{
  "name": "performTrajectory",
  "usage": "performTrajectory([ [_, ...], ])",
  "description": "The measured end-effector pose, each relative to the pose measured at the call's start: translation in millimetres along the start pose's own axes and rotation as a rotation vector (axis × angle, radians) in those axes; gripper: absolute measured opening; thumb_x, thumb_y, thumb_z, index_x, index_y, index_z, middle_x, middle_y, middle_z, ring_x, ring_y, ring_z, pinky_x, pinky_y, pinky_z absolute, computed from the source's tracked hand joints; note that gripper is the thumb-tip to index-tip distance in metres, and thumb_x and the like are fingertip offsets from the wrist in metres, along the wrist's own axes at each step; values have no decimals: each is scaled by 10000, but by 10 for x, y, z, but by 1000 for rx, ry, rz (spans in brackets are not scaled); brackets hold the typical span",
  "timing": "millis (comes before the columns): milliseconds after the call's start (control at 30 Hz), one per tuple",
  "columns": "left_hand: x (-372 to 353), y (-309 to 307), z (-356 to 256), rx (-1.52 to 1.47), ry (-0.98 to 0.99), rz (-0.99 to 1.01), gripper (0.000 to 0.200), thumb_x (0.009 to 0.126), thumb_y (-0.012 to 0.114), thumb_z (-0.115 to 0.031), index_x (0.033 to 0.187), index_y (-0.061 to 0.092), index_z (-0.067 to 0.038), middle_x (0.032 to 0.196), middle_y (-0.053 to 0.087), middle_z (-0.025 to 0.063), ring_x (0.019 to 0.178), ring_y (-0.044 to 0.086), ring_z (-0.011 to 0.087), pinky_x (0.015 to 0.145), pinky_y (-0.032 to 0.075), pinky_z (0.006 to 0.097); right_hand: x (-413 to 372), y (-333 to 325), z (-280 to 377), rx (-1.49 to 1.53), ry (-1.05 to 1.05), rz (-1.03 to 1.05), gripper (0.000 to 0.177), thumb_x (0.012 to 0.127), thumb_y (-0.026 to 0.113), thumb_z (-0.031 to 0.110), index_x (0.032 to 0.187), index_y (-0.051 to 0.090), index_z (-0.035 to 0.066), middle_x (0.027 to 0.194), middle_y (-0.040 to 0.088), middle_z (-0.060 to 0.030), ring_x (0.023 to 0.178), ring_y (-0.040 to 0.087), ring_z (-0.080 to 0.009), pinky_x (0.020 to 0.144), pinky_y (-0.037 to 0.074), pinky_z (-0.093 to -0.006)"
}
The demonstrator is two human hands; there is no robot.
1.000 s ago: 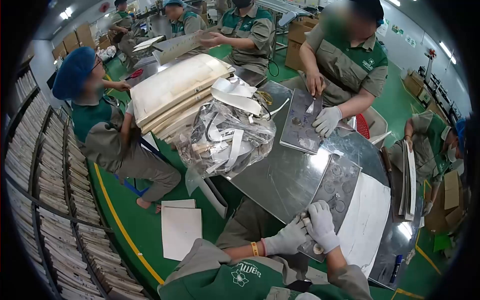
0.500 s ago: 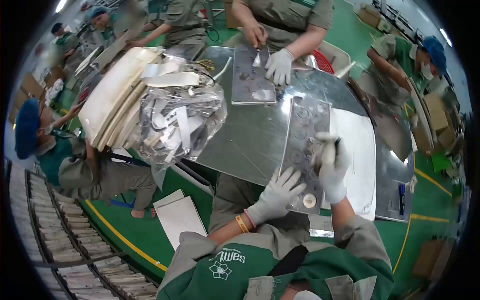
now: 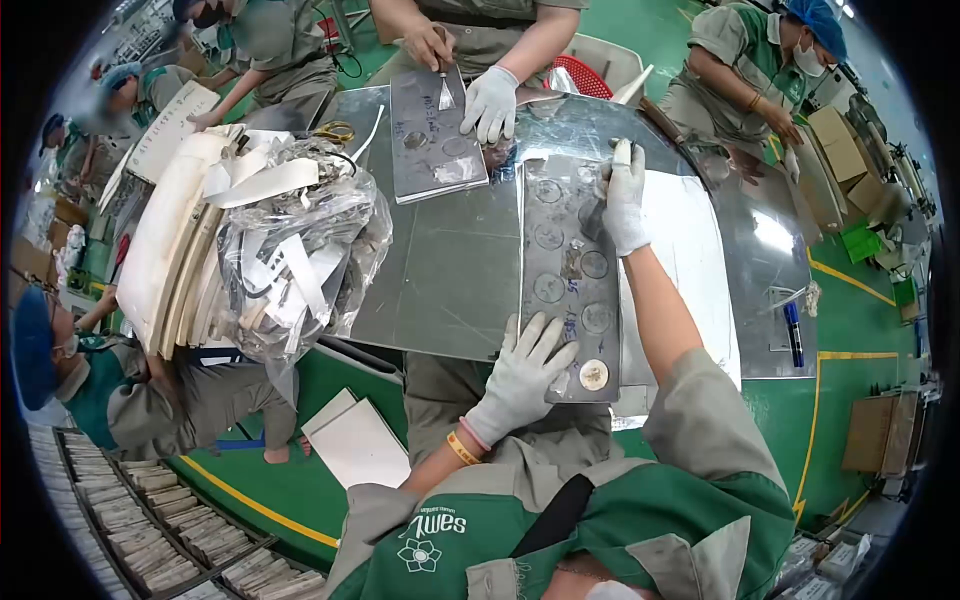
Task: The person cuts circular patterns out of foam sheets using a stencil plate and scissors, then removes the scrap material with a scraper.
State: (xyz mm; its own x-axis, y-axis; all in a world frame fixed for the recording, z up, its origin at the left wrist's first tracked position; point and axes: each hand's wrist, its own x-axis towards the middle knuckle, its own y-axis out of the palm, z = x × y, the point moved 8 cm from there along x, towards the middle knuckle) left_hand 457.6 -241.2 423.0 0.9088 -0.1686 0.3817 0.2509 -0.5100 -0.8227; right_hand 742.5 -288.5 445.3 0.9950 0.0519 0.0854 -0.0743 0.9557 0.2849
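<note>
A long grey plate with drawn circles and blue marks lies in front of me, its near end over the table edge. A round pale disc sits at that near end. Gloved, with fingers spread, my left hand rests on the plate's lower left edge. My right hand, also gloved, is at the upper right edge with its fingers bent around something I cannot make out; a dark blade-like shape shows beside it. White sheets lie right of the plate.
Across the metal table, a co-worker's gloved hand holds another grey plate beside a scraper. Left are stacked pale boards and a plastic bag of scraps. Markers lie right. Other people sit around.
My right hand has moved up and away from me along the plate, to its far right edge. The view has shifted. My left hand stays spread at the plate's near left edge.
</note>
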Motion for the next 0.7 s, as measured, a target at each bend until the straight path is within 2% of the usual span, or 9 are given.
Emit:
performTrajectory([
  [200,36,35,15,-26,-21,48,637,603,751,-197,1215,591,-128,1340,467,190,1285,400,408,1077,256,639,93,-46,-468,217,226,33,327,1005,450,423,903,457,113,584,359,40,432,278,-59,372,227,-222],
  [233,41,30,15,-27,-6,-4,657,582,766,-202,1211,591,-127,1341,463,192,1284,396,413,1073,250,652,80,-56,-465,237,235,22,338,1004,453,429,893,453,109,580,350,43,431,267,-57,371,217,-222],
  [333,36,51,21,-35,-14,25,654,581,769,-206,1206,593,-127,1340,464,192,1283,397,413,1073,247,655,32,-23,-397,232,195,90,342,988,480,449,895,441,122,570,358,38,425,296,-64,370,241,-233],
  [500,63,7,-20,-27,-7,28,565,658,708,-204,1205,595,-124,1327,474,197,1284,396,409,1082,236,654,-125,70,-239,234,129,130,315,1000,467,412,880,454,121,587,411,36,423,300,-50,375,245,-225],
  [600,31,49,-7,3,2,12,564,666,709,-210,1210,592,-120,1326,475,196,1289,392,404,1090,228,647,-544,163,13,36,-27,134,258,983,524,331,898,484,91,632,449,-5,490,429,-97,444,354,-254],
  [667,28,18,-24,-13,-6,13,564,671,706,-194,1217,588,-121,1335,468,194,1296,385,401,1100,222,637,-1077,458,350,-411,-638,378,165,941,572,211,920,516,58,719,494,-59,644,542,-150,594,441,-295],
  [700,21,10,-27,-26,-14,12,567,670,706,-191,1220,587,-122,1339,465,194,1297,384,401,1101,223,634,-1256,540,295,-510,-625,555,132,920,576,171,927,527,49,759,503,-77,702,556,-168,649,448,-312],
])
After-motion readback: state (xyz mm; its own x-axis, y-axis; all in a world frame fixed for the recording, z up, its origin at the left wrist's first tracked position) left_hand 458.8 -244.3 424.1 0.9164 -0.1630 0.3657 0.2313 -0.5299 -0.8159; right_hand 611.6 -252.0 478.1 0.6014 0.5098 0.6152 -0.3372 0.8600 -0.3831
